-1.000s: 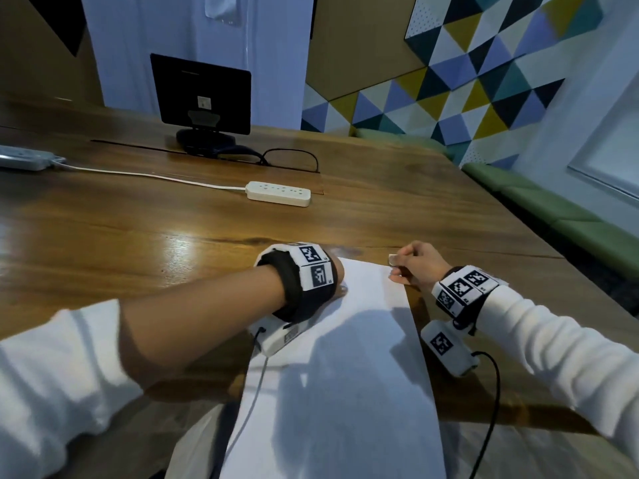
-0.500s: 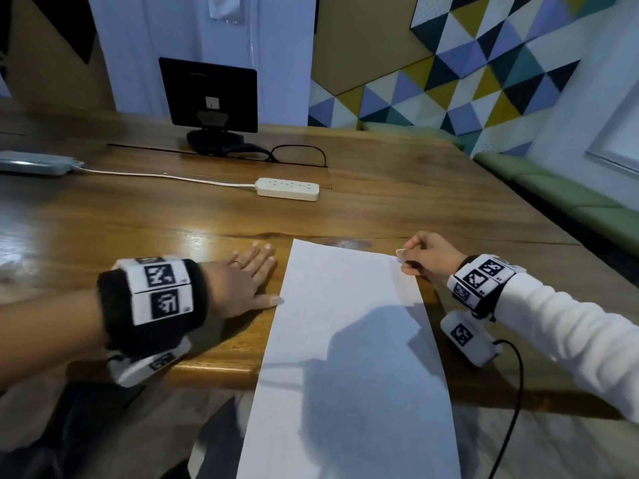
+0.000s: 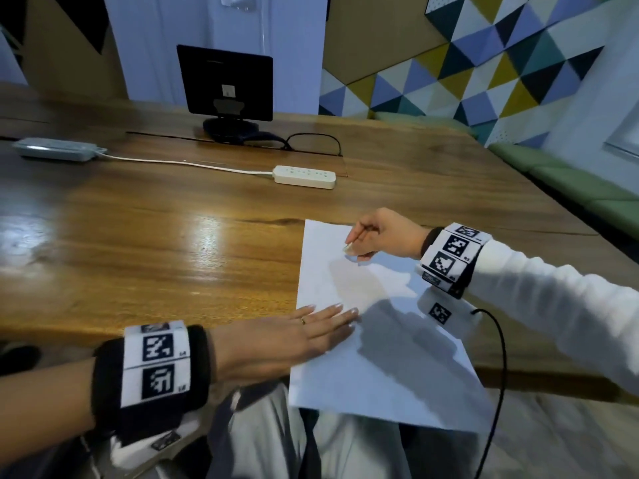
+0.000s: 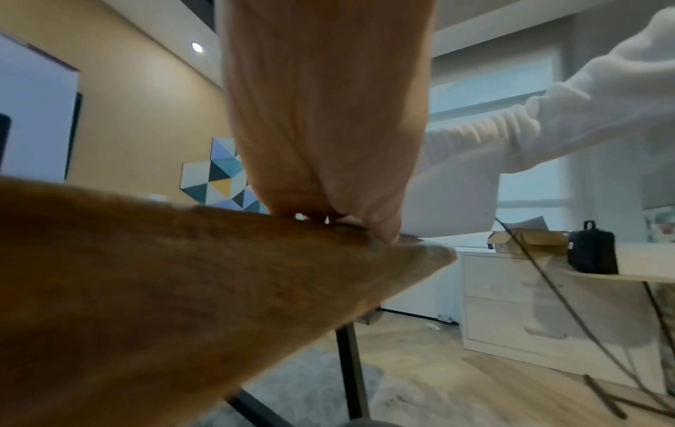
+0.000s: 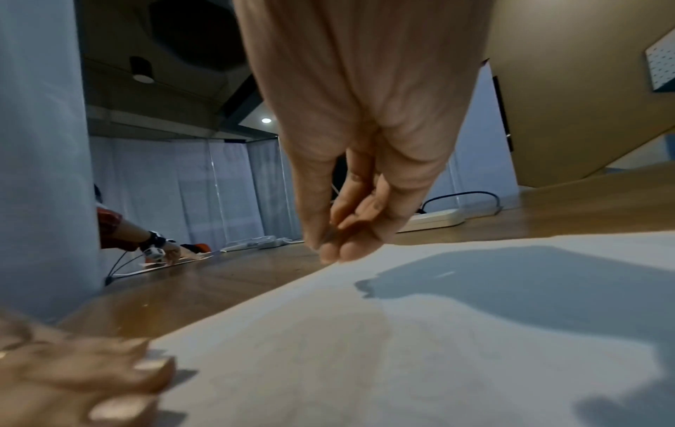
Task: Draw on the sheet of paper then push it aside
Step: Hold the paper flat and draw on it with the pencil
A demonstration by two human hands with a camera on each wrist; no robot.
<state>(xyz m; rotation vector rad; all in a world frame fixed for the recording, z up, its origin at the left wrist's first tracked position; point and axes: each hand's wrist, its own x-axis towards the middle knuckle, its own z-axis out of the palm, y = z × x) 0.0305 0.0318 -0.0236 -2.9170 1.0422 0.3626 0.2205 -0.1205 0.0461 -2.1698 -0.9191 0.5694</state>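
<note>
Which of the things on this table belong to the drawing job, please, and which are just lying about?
In use:
paper
left hand, flat on the paper's edge
right hand, pinching a small drawing tool too hidden to identify

Lying about:
power strip
monitor
glasses
grey box
</note>
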